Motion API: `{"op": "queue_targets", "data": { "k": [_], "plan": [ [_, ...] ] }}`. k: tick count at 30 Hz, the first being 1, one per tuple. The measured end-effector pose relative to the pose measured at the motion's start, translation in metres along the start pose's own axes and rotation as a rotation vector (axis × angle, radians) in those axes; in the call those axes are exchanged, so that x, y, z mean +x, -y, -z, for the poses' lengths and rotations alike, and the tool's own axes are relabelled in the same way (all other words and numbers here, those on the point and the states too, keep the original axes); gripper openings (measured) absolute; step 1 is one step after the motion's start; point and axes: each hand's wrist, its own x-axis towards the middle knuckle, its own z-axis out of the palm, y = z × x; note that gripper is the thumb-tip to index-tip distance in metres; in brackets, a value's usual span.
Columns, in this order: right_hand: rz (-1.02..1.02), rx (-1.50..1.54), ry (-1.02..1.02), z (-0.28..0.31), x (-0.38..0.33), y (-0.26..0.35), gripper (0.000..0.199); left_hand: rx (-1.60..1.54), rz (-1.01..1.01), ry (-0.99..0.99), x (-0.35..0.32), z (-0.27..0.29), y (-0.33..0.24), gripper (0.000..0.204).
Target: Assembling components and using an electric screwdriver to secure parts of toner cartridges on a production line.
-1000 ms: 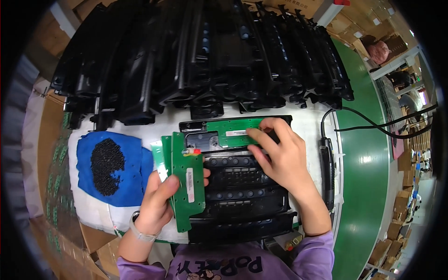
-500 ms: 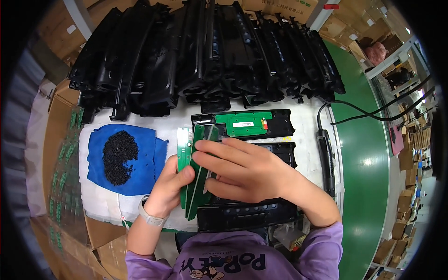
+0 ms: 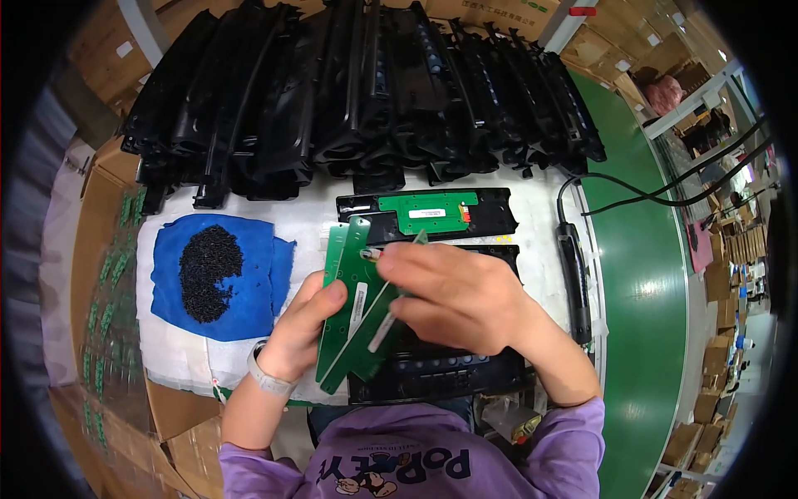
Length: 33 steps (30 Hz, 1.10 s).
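My left hand [image 3: 301,326] is closed round a small stack of long green circuit boards [image 3: 329,312], its thumb pressing on their faces. One circuit board [image 3: 371,339] leans away from the stack, fanned to the right at its upper end. My right hand [image 3: 465,293] pinches this board near its top, fingers bent and a little blurred. A small red-and-white connector shows by those fingertips. Just beyond the hands lies a black plastic housing [image 3: 497,209] with another green circuit board [image 3: 429,214] set in it. More black housings [image 3: 432,378] lie under and nearer than my right hand, partly hidden.
A blue cloth [image 3: 170,274] at the left carries a heap of small black screws [image 3: 209,274]. At the right lies a black electric screwdriver [image 3: 572,287] with its cable [image 3: 619,198]. Black plastic housings [image 3: 283,108] are piled along the back. A green surface [image 3: 636,333] runs beyond the right edge.
My right hand has drawn one circuit board away from the stack, so the boards are spread wider and a white label shows. The view has shifted slightly.
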Motion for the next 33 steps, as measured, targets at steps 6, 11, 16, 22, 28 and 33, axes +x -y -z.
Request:
{"op": "queue_targets", "data": {
  "k": [6,11,16,22,28,33],
  "plan": [
    [-0.501,0.209,-0.247,0.015,-0.039,-0.003,0.026,-0.024,-0.107,-0.242,0.007,0.003,-0.002,0.058],
    [-0.373,-0.181,-0.031,0.014,-0.05,-0.003,0.024,-0.07,-0.225,-0.417,0.011,0.004,-0.005,0.053],
    [-0.214,-0.383,0.141,-0.004,-0.066,0.001,0.034,-0.059,-0.214,-0.408,0.012,0.007,-0.001,0.053],
    [-0.109,-0.476,0.114,-0.011,-0.077,-0.005,0.033,-0.057,-0.179,-0.404,0.014,0.01,0.003,0.053],
    [-0.181,-0.424,0.164,-0.008,-0.077,-0.011,0.032,-0.035,-0.154,-0.418,0.014,0.006,0.003,0.056],
    [-0.446,-0.121,0.252,-0.009,-0.072,-0.02,0.03,-0.002,-0.149,-0.383,0.015,0.007,0.008,0.061]
  ]
}}
